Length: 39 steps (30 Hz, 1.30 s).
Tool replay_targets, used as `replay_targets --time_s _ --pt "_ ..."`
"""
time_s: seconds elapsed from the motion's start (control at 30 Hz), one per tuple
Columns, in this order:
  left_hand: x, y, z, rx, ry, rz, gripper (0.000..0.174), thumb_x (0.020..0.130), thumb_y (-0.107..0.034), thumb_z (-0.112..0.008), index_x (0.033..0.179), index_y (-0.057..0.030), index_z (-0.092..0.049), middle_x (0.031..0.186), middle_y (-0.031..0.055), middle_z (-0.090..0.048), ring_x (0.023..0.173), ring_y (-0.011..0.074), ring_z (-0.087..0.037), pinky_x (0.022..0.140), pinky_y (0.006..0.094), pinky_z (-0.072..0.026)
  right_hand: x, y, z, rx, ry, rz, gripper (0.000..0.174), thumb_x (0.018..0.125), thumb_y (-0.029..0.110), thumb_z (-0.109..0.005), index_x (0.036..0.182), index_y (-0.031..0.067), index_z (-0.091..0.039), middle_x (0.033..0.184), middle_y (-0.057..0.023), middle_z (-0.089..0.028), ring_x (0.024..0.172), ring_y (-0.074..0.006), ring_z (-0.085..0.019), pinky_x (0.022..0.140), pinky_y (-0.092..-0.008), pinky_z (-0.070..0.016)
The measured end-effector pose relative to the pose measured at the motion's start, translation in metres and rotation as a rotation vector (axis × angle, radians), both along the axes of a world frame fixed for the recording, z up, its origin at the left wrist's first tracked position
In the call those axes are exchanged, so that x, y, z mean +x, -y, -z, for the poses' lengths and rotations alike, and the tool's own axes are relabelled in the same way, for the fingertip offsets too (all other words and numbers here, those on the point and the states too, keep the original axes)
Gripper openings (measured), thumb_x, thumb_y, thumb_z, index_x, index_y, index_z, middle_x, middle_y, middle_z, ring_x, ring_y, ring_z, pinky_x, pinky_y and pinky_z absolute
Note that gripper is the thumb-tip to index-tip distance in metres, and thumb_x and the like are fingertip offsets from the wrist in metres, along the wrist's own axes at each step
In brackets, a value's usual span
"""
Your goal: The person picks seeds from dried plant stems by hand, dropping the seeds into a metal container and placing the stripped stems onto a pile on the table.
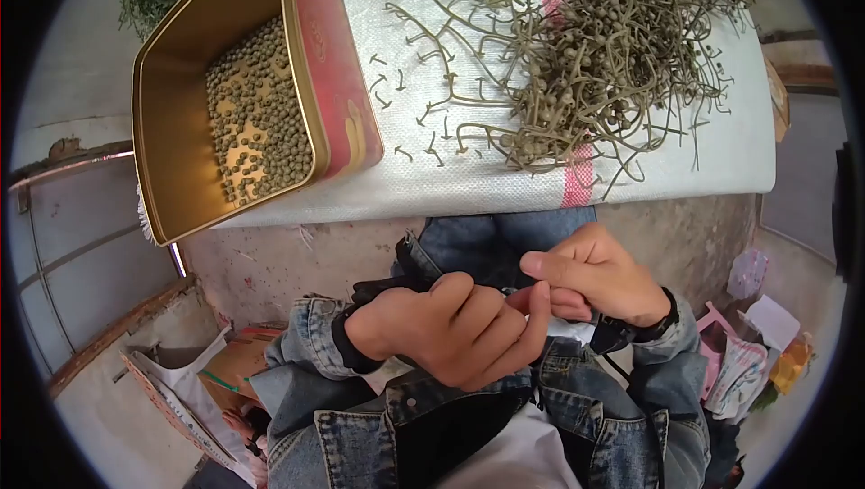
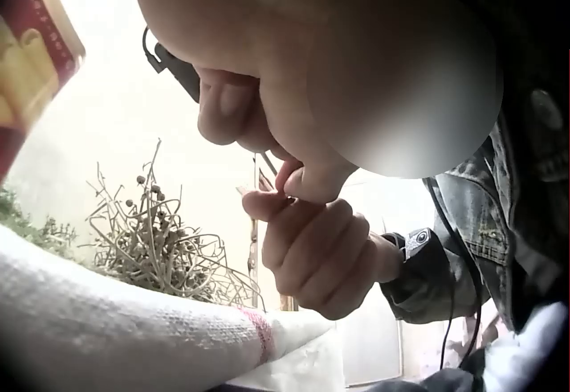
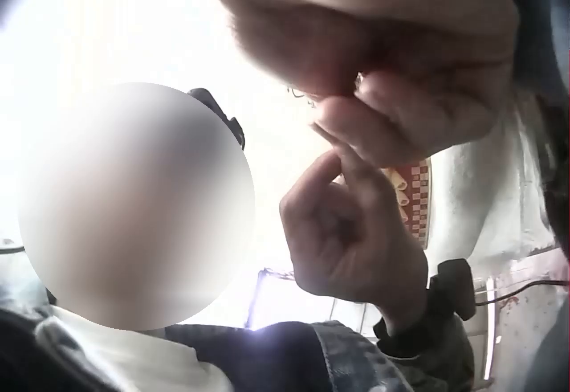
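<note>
Head view alone gives the inside of the tin (image 1: 338, 65), with round pods (image 1: 270, 119) loose in it; both wrist views catch its printed outside. Stem pile (image 1: 595, 74) sits right of tin on white sack (image 1: 432, 178); left wrist has it side-on. Left hand (image 1: 455, 327) nearer tin, right hand (image 1: 599, 277) farther right, fingers bent, tips close. Can't tell if either grips anything.

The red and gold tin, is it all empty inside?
No, many little round seed pods are inside the red and gold tin.
</note>
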State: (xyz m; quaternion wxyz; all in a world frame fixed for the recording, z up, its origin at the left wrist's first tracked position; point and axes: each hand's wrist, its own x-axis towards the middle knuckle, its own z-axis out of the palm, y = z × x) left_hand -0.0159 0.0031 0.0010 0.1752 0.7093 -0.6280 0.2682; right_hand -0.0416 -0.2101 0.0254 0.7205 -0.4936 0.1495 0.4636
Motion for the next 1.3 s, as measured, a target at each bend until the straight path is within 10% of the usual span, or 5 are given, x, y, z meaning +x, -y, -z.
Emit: replay_targets --time_s 0.17,0.37,0.5,0.8,1.3 --pt "0.006 -0.005 0.0 -0.147 0.031 -0.004 0.016 0.079 -0.004 -0.069 0.094 -0.0023 -0.069 0.056 -0.0032 -0.035 0.049 0.011 -0.036 0.044 0.0265 -0.0291 -0.011 -0.009 0.004 -0.109 0.245 0.174 0.04 0.101 0.016 -0.047 0.063 0.0044 -0.048 0.06 -0.0001 -0.049 0.052 -0.0053 -0.041 0.045 -0.0236 -0.0285" --pt "0.02 0.002 -0.006 -0.266 -0.538 -0.754 0.018 0.085 -0.001 -0.067 0.103 -0.0012 -0.068 0.057 0.0007 -0.045 0.043 0.0123 -0.044 0.042 0.0273 -0.0326 0.001 -0.015 -0.016 0.033 0.223 0.478 0.024 0.096 0.016 -0.053 0.079 0.0003 -0.055 0.068 0.002 -0.051 0.057 -0.0027 -0.039 0.052 -0.0216 -0.0293" --pt "0.019 0.016 -0.002 -0.284 -0.786 -0.819 0.022 0.088 0.0 -0.066 0.11 0.0007 -0.065 0.054 0.0021 -0.046 0.042 0.0115 -0.044 0.043 0.0261 -0.0354 0.008 -0.023 -0.02 0.05 0.308 0.614 0.015 0.088 0.009 -0.057 0.077 0.0003 -0.052 0.063 0.001 -0.047 0.053 -0.0043 -0.037 0.049 -0.0216 -0.0255" --pt "0.038 0.027 -0.005 -0.441 -1.047 -0.45 0.024 0.09 0.0 -0.062 0.114 0.0016 -0.059 0.052 0.0009 -0.041 0.045 0.0049 -0.034 0.043 0.0235 -0.0277 0.016 -0.028 -0.01 -1.067 1.327 0.393 0.032 0.073 -0.001 -0.078 0.104 0.0007 -0.068 0.054 0.0032 -0.042 0.044 -0.0043 -0.029 0.043 -0.0224 -0.0216" --pt "0.037 0.02 -0.019 -0.512 -1.941 -0.073 0.015 0.1 -0.011 -0.048 0.09 -0.0002 -0.05 0.068 -0.0028 -0.048 0.067 0.0009 -0.038 0.057 0.0199 -0.0312 0.016 -0.021 -0.003 -0.964 1.414 0.261 0.026 0.073 0.013 -0.081 0.091 0.0035 -0.065 0.062 -0.0019 -0.052 0.045 -0.0133 -0.046 0.041 -0.0272 -0.0335"
